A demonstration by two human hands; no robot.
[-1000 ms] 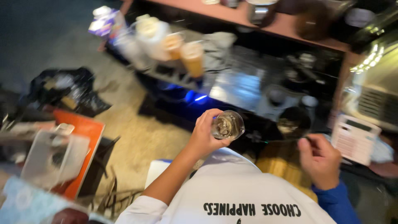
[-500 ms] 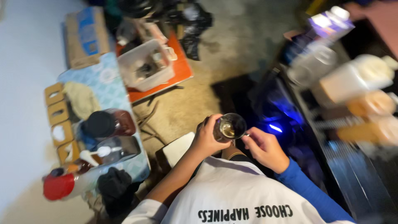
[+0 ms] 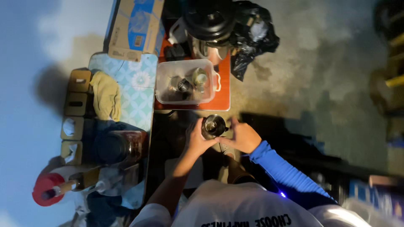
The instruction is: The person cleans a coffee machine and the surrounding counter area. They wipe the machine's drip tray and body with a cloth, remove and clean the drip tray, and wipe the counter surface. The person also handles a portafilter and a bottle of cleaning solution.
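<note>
My left hand (image 3: 197, 142) is wrapped around a small round glass jar (image 3: 213, 126), held in front of my chest with its mouth facing up at me. On the jar's other side, my right hand (image 3: 243, 137), in a blue sleeve, has its fingertips on the rim. Both hands hang above the dark floor, just below a clear plastic tub (image 3: 165, 91). Whether the jar holds anything is too dim to tell.
The tub holds a few small jars and sits on an orange board (image 3: 225, 96). Behind it stand a black-lidded pot (image 3: 209, 21) and a black bag (image 3: 253, 38). At left, a patterned tabletop (image 3: 138, 88) carries a cardboard box (image 3: 134, 26), a yellow cloth (image 3: 105, 95) and a dark jar (image 3: 118, 146).
My view has swung from the counter with drink containers toward the floor and low table. My right hand has moved in and now touches the jar that my left hand keeps holding.
</note>
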